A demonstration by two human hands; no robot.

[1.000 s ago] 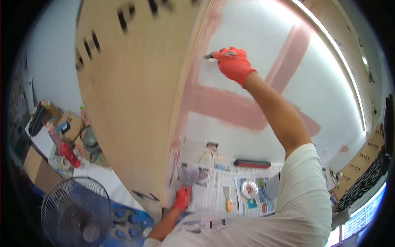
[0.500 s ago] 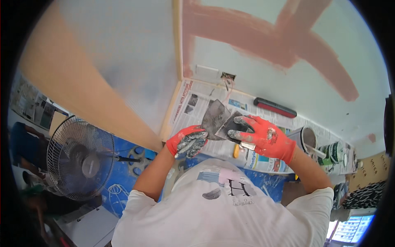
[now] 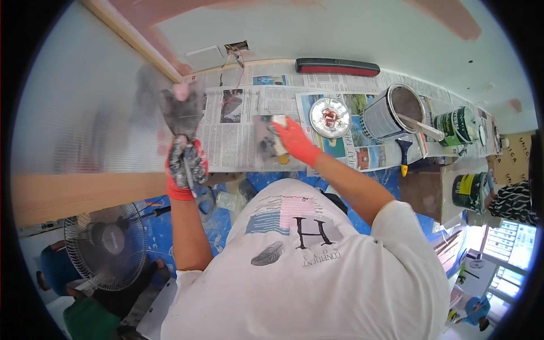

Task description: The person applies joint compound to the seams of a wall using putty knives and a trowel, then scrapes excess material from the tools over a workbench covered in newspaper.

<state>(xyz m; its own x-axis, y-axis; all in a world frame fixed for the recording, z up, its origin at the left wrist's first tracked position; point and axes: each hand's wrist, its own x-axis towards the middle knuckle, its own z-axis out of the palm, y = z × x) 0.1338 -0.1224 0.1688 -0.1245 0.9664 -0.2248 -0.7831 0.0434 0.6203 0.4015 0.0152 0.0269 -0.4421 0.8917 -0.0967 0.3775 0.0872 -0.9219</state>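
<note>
My left hand [image 3: 186, 167], in a red glove with a putty-smeared grey palm, is closed round the handle of a putty knife [image 3: 182, 116]. Its broad grey blade points up and away, with a lump of pink filler [image 3: 181, 91] at the far edge. To the right, my right hand [image 3: 297, 141], also red-gloved, is closed on a flat dark scraper [image 3: 265, 139], smeared by motion above the newspaper. The two blades are apart. Right of that hand lies a round metal lid [image 3: 330, 118] with reddish-brown smears.
Newspaper [image 3: 226, 144] covers the work surface. An open tin [image 3: 378, 118] with a stick, a green tub [image 3: 451, 127] and a brush [image 3: 404, 153] stand or lie at right. A black-and-red bar [image 3: 337, 67] lies along the wall. Loose wires [image 3: 237, 55] hang there. A fan [image 3: 107, 243] stands lower left; people are nearby.
My hands have separated: the left went left and up with its putty knife, the right dropped back with the scraper. Pink filler now shows on the left blade. The view has shifted right.
</note>
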